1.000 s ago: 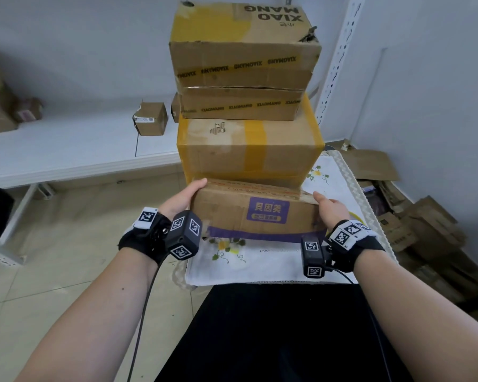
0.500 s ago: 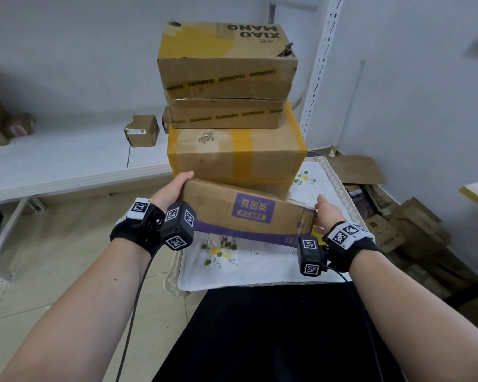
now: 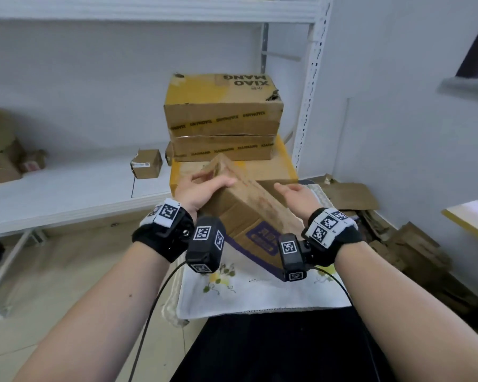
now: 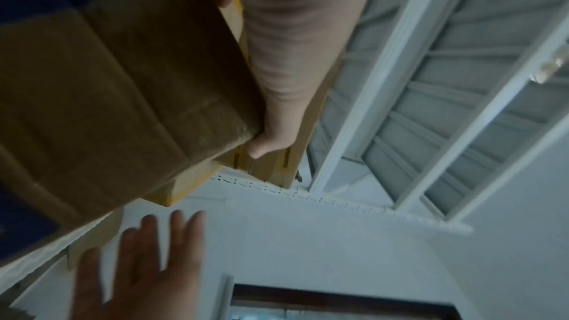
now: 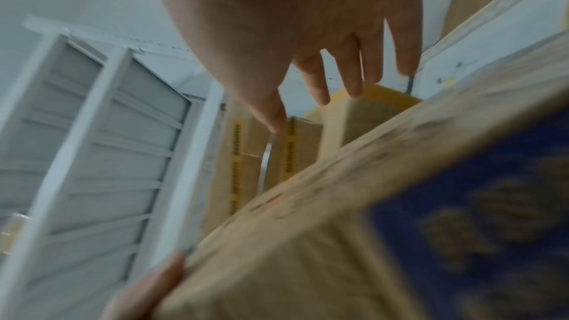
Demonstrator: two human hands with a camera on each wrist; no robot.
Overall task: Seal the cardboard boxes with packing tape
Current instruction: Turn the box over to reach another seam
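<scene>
A small cardboard box [image 3: 249,213] with a purple label is tilted up on end over the table's flowered cloth [image 3: 260,293]. My left hand [image 3: 204,188] grips its raised far end, fingers curled over the edge. In the left wrist view the left hand [image 4: 286,57] lies along the box [image 4: 107,82]. My right hand [image 3: 295,194] hovers just right of the box, fingers spread and holding nothing. The right wrist view shows the same: spread right hand [image 5: 307,33], blurred box [image 5: 369,228]. No tape is in view.
Behind stands a stack: a large yellow-taped box [image 3: 279,166] with two XIAOMANG boxes [image 3: 224,111] on it. A white shelf [image 3: 66,188] at left carries a little box [image 3: 146,164]. Flattened cardboard [image 3: 398,244] lies on the floor at right. A shelf upright [image 3: 309,92] rises behind.
The small box, held level by both hands at its ends, has been swung up on end. My right hand has let go and opened. The left still grips it.
</scene>
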